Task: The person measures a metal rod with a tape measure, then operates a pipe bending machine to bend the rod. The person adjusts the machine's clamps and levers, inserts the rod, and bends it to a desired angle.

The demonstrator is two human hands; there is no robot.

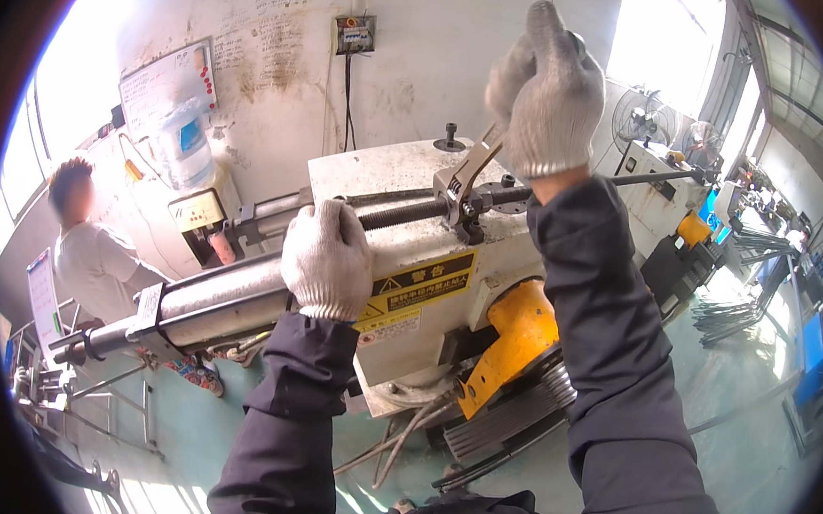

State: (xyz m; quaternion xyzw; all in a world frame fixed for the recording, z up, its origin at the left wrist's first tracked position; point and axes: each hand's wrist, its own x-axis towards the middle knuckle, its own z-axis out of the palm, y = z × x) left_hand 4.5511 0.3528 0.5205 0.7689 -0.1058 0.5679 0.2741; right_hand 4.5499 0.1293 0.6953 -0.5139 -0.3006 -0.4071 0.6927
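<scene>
The threaded rod [400,216] lies across the white machine [375,163], its long axis slanting away rightward from the curled left hand [327,259]. The right hand [548,100] is raised, curled; I cannot tell what either hand grips.

Warning label [424,286] on machine [405,356]; yellow-black

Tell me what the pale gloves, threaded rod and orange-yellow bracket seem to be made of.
Pale gloves: probably knitted cotton or similar yarn, matt, judging by the soft fabric surface and gathered cuffs.
Threaded rod: likely steel with a dark finish, given its fine, regular ridges.
Orange-yellow bracket: perhaps painted metal, from its bright, even colour and dark marks; plastic isn't ruled out.
</scene>
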